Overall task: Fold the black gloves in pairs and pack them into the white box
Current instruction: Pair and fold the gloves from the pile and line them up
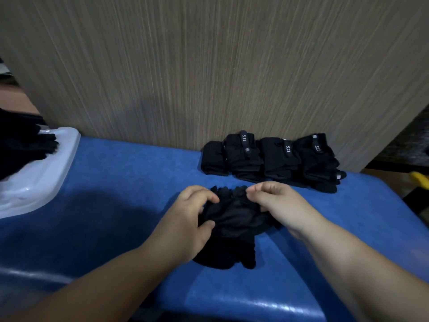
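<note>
Starting far left: white box [46, 173] on the blue table [116, 182], with loose black gloves [25, 145] heaped at its far edge; whether they lie inside it or over the rim is unclear. Centre: left hand [185, 219] pinches the left edge of the glove pair [232, 228] lying on the table, thumb and fingers curled into the fabric. Right hand [278, 205] grips the pair's right side, fingers curled. Judged mid-fold, with both edges held to keep the layers aligned. Further right: row of folded pairs [271, 159] lined against the wood-grain panel [209, 66], likely staged for boxing.
</note>
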Action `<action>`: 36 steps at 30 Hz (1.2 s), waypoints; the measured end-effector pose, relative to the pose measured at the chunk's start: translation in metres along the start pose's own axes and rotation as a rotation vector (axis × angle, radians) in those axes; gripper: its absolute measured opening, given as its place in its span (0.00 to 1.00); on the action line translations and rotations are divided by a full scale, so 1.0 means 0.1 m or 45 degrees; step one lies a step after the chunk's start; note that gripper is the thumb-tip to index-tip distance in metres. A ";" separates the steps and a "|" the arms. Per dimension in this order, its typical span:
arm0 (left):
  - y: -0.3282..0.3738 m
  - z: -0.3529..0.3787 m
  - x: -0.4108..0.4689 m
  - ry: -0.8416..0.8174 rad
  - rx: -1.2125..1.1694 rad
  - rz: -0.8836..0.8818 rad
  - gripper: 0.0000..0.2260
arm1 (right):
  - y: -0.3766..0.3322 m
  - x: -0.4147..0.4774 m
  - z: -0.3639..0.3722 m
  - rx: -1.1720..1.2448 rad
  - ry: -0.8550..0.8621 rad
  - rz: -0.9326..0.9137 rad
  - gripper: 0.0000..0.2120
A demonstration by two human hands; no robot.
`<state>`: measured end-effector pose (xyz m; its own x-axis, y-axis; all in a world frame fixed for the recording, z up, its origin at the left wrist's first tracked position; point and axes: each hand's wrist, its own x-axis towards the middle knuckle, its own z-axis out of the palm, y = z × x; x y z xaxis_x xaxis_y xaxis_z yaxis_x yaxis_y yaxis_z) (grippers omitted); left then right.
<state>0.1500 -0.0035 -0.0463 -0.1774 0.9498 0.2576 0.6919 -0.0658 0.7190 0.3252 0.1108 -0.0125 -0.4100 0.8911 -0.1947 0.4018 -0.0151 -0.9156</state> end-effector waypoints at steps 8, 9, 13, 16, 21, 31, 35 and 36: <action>-0.10 0.04 0.03 -0.097 0.310 0.189 0.22 | 0.03 -0.02 0.00 -0.485 0.017 -0.089 0.19; -0.11 0.04 0.03 -0.113 0.346 0.172 0.26 | 0.03 -0.02 -0.01 -0.518 0.027 -0.091 0.19; -0.09 0.03 0.00 -0.109 0.478 0.124 0.32 | 0.03 -0.02 -0.04 -0.647 0.064 -0.105 0.21; -0.09 0.03 -0.02 -0.056 0.508 0.127 0.29 | 0.01 -0.03 -0.08 -0.702 0.052 -0.094 0.22; -0.09 0.01 0.00 0.083 0.434 0.231 0.22 | 0.00 -0.04 -0.19 -0.669 -0.007 0.065 0.25; -0.06 0.03 -0.02 -0.430 0.384 0.266 0.30 | -0.05 -0.12 -0.27 -0.217 -0.251 0.008 0.26; -0.05 0.02 0.00 -0.384 0.256 0.310 0.22 | -0.06 -0.17 -0.20 -0.056 -0.419 -0.055 0.24; -0.05 0.02 0.00 -0.374 0.214 0.307 0.20 | -0.06 -0.16 -0.19 -0.071 -0.430 -0.055 0.22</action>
<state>0.1480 -0.0029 -0.0506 0.1941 0.9617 0.1934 0.7981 -0.2694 0.5390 0.3450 0.1048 0.0023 -0.6715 0.6900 -0.2702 0.4186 0.0524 -0.9066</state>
